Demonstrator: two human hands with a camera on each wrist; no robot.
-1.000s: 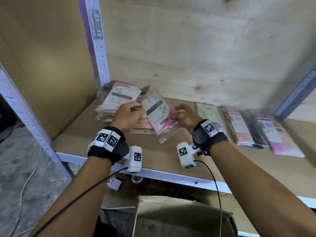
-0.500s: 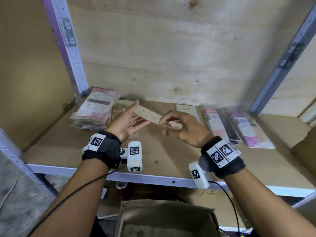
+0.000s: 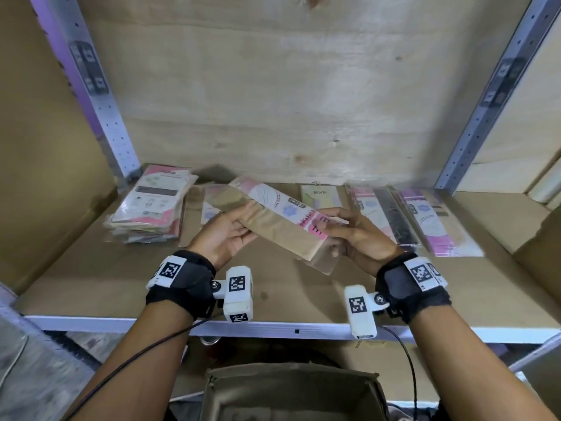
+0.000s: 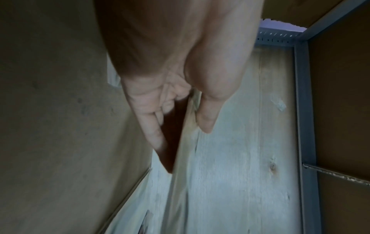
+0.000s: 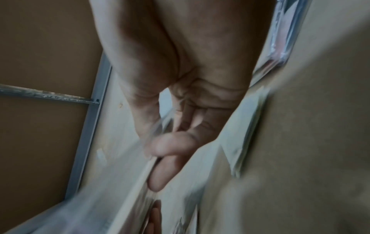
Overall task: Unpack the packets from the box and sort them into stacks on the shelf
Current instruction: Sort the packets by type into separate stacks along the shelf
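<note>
Both hands hold one long clear packet (image 3: 282, 220) with a tan stocking and a pink and white card inside, slanted above the wooden shelf (image 3: 273, 293). My left hand (image 3: 226, 235) pinches its left part, thumb on top and fingers beneath; the left wrist view shows the packet edge (image 4: 185, 142) between thumb and fingers. My right hand (image 3: 352, 235) pinches the pink end; the right wrist view is blurred, with the fingertips (image 5: 166, 147) on the plastic. A stack of pink and white packets (image 3: 151, 205) lies at the back left. The open cardboard box (image 3: 291, 390) stands below the shelf.
More packets lie flat along the back: tan ones (image 3: 209, 205) behind my left hand, a pale yellow one (image 3: 320, 196), and pink and black ones (image 3: 416, 217) to the right. Perforated metal uprights (image 3: 100, 95) stand at both back corners. A cardboard wall (image 3: 45, 147) closes the left side.
The earlier wide pink packet is gone from my hands; they now hold a long tan packet, turned from edge-on to face up. The head view has shifted right.
</note>
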